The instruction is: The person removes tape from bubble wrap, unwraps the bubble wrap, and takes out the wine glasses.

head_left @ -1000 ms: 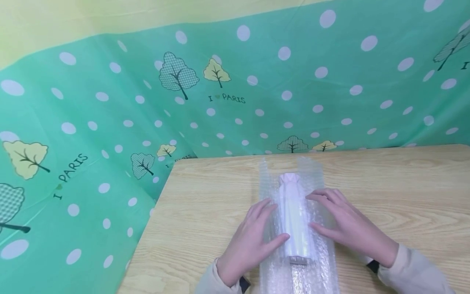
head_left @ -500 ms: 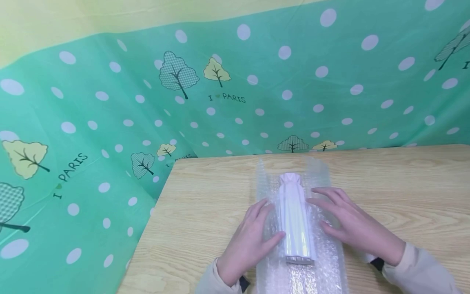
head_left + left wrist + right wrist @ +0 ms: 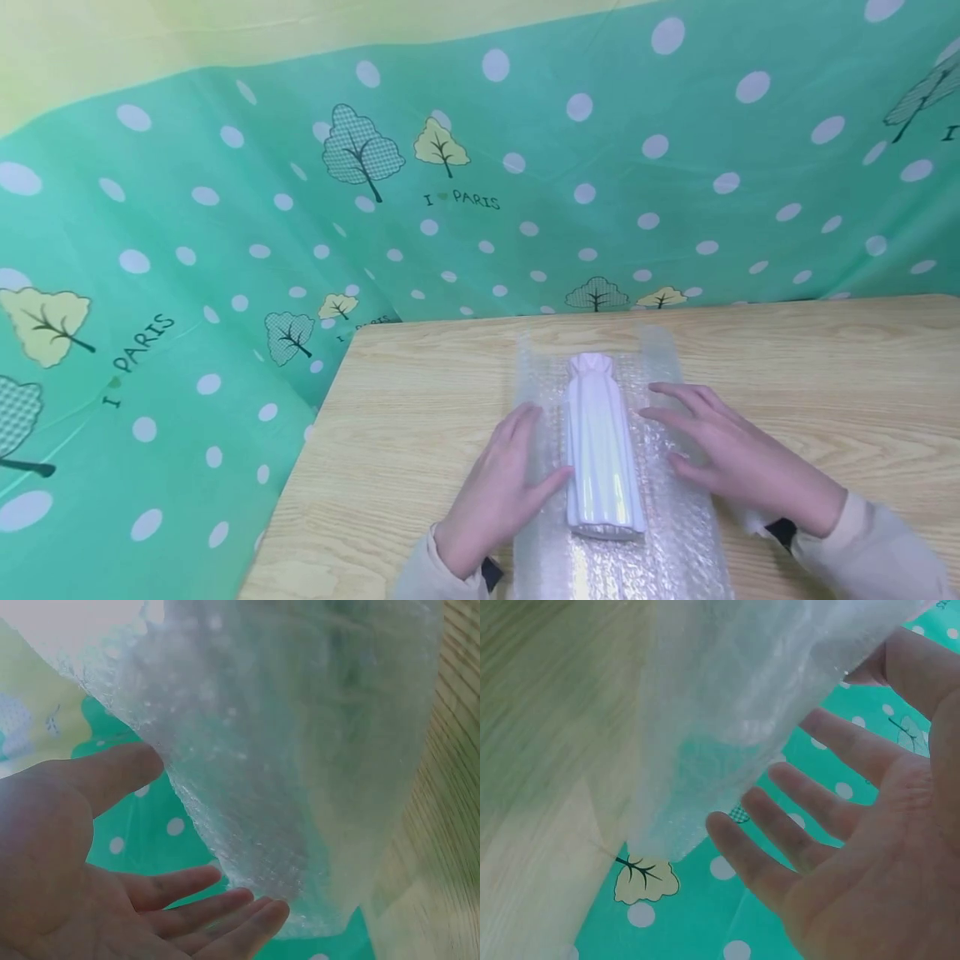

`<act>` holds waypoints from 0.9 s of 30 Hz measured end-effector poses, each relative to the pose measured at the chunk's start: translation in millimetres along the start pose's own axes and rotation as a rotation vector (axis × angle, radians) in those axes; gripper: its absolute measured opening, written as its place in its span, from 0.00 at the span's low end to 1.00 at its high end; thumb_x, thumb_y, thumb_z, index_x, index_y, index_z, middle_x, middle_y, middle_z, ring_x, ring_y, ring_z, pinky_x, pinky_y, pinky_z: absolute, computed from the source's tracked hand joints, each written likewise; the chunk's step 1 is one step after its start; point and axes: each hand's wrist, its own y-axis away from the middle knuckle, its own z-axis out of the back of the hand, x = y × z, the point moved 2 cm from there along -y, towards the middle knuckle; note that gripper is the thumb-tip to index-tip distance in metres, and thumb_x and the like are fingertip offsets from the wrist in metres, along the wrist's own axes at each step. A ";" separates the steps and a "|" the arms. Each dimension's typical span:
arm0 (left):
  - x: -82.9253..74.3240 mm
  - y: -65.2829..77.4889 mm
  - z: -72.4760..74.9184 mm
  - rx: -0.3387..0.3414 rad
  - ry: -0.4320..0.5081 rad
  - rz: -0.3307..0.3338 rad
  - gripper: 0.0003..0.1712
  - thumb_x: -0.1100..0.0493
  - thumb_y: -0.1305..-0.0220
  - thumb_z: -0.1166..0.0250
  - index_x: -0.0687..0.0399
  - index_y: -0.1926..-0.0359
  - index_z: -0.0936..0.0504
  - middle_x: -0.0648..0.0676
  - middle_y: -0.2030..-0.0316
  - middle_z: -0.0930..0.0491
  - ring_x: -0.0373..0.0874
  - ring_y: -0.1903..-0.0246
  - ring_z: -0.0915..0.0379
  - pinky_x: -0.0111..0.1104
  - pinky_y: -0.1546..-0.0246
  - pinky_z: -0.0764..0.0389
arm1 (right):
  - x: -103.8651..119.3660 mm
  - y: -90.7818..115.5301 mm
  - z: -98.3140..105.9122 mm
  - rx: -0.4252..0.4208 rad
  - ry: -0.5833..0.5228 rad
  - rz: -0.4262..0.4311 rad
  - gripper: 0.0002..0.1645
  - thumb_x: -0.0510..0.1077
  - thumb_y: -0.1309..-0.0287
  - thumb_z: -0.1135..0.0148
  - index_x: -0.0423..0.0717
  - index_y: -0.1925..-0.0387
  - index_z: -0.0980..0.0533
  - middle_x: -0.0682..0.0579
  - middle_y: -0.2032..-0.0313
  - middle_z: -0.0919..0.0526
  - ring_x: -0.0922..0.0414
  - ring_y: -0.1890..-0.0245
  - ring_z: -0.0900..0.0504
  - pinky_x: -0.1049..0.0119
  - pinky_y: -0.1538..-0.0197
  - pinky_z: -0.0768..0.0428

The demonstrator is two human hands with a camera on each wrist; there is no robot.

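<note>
A white fluted vase [image 3: 600,450] lies on its side on a sheet of bubble wrap [image 3: 600,571], neck toward the far table edge. My left hand [image 3: 498,492] is along the wrap's left side, thumb stretched toward the vase. On the other side, my right hand [image 3: 731,450] hovers over the right flap with fingers spread. In the left wrist view, the left fingers [image 3: 247,922] and thumb touch the raised edge of the wrap. The right wrist view has the right fingertips [image 3: 724,825] at the opposite edge, fingers extended and apart. The vase's underside is hidden.
The wooden table [image 3: 420,400] extends to both sides of the wrap. Behind it hangs a green cloth [image 3: 450,250] with white dots and printed trees, which also drops past the table's left edge.
Both hands have moved apart, left hand leftward and right hand rightward. The wrap's sides have spread outward from the vase, which now shows uncovered.
</note>
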 end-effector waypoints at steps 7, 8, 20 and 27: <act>6.4 -0.9 0.8 0.000 0.022 0.017 0.46 0.40 0.34 0.37 0.61 0.26 0.41 0.61 0.27 0.40 0.54 0.28 0.43 0.49 0.29 0.37 | -5.0 3.6 6.9 0.066 -0.011 -0.061 0.29 0.39 0.51 0.28 0.50 0.44 0.22 0.42 0.37 0.29 0.42 0.41 0.28 0.46 0.50 0.16; 7.4 -0.6 0.6 0.001 0.024 0.018 0.46 0.39 0.34 0.37 0.61 0.26 0.41 0.61 0.27 0.41 0.54 0.28 0.43 0.49 0.29 0.37 | -5.7 3.8 7.5 0.066 -0.008 -0.062 0.28 0.39 0.51 0.28 0.50 0.45 0.22 0.42 0.38 0.29 0.43 0.41 0.28 0.47 0.51 0.15; 16.4 2.2 -1.1 0.020 0.020 0.029 0.44 0.39 0.34 0.38 0.60 0.27 0.39 0.60 0.26 0.41 0.55 0.28 0.42 0.50 0.30 0.36 | -12.2 4.6 12.4 0.066 0.006 -0.086 0.17 0.42 0.47 0.27 0.52 0.54 0.18 0.43 0.42 0.25 0.43 0.47 0.21 0.49 0.56 0.14; 16.0 1.5 3.1 0.008 0.011 0.037 0.41 0.40 0.33 0.37 0.59 0.28 0.36 0.61 0.27 0.40 0.56 0.29 0.41 0.51 0.31 0.34 | -20.9 5.5 20.5 0.059 0.001 -0.092 0.16 0.45 0.47 0.26 0.48 0.56 0.18 0.39 0.43 0.24 0.40 0.47 0.21 0.45 0.51 0.16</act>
